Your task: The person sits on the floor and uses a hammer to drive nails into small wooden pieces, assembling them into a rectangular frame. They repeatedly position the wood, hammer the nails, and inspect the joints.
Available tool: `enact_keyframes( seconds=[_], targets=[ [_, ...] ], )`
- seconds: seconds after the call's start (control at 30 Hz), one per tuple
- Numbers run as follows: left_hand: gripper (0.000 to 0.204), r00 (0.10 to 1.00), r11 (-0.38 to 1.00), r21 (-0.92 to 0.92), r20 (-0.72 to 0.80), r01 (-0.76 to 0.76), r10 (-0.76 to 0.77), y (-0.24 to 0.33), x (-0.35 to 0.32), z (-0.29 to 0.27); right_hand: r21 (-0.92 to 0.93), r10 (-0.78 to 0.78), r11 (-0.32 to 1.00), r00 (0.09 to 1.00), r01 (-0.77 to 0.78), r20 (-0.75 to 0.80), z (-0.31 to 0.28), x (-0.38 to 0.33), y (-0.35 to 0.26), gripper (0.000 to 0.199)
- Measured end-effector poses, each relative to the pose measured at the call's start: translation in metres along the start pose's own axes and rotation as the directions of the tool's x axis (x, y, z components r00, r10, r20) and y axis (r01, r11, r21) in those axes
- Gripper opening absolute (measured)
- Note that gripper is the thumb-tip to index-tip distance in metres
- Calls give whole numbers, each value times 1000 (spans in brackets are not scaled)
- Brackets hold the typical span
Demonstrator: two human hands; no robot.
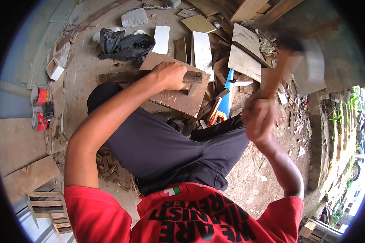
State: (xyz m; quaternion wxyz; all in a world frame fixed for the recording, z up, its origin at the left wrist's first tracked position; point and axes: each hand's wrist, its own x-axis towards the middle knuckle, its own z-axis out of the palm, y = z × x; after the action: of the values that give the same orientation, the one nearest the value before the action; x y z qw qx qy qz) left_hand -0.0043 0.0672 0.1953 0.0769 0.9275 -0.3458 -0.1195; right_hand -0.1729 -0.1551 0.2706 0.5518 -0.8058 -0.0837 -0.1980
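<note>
My left hand (171, 76) is closed on a dark strip of wood (123, 77) lying across a brown board (180, 103) in front of my knees. A short piece of wood (193, 88) sticks out from the strip's right end, just beside that hand. On the right, my right hand (259, 118) is wrapped round the wooden handle of a hammer (280, 73). The hammer is raised, its dark head up and blurred by motion, well apart from the strip. What lies under my left fingers is hidden.
Right of the board lies a handsaw (224, 103) with a blue blade and orange handle. Wood offcuts and white panels (202, 50) pile up beyond. A black plastic bag (129, 43) lies far left. Red tins (40, 107) stand along the left wall.
</note>
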Motion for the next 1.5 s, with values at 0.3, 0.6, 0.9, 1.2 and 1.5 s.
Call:
enact_keyframes(
  seconds=[0.3, 0.6, 0.9, 1.2, 1.5],
  targets=[
    [36, 994, 988, -144, -101, -57, 42, -31, -10, 1, -490, 569, 764, 797, -419, 205, -19, -30, 3, 43],
    [24, 900, 749, -543, -404, -380, 165, -67, -18, -22, -192, 620, 758, 780, -623, -84, -9, -74, 89, 44],
    [22, 822, 365, -791, -560, -491, -106, -51, -37, -52, -376, 403, 831, 910, -410, -102, 63, -72, 147, 30],
    [48, 761, 229, -768, -634, -598, -137, -20, -3, -47, -556, 266, 812, 961, -179, 80, 95, -85, 216, 44],
    [51, 783, 248, -800, -593, -546, -186, -26, 15, -19, -591, -473, 735, 876, 333, -94, -12, 76, -5, 45]
  ],
)
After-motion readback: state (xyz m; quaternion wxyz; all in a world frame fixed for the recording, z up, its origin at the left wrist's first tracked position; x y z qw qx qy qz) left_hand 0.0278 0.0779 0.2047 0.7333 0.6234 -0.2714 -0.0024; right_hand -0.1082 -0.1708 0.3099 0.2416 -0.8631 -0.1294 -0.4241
